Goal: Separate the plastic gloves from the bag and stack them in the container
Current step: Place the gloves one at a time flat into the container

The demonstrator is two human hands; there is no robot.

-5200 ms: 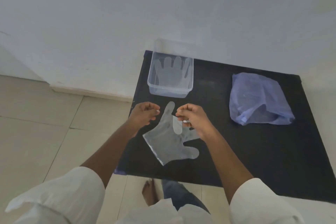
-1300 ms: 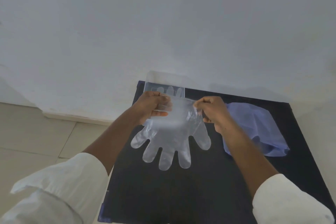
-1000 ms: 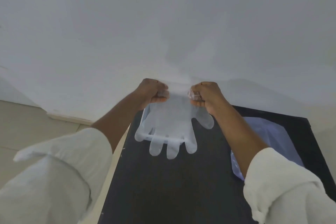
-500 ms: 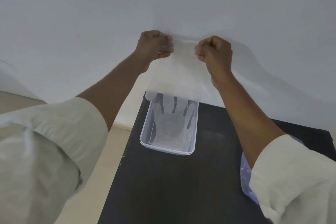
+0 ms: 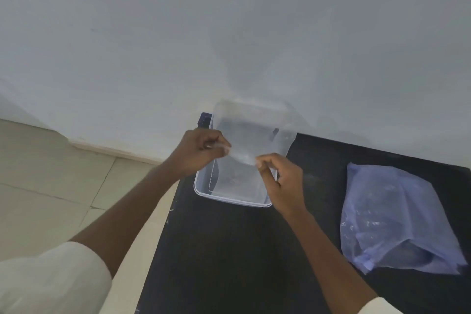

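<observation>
Hands [image 5: 201,153] [image 5: 277,178] pinching glove [image 5: 251,135], over container [image 5: 204,190]

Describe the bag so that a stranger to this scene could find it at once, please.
On the black table against the white wall, look to the right side, apart from both hands. The bag lies flat there, crumpled bluish-purple plastic, whereas the container is clear and rigid.

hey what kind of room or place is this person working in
Probably a plain indoor room, perhaps at home, used as a makeshift workspot: a black table pushed against a bare white wall, with beige tiled floor and a skirting board alongside.
</observation>
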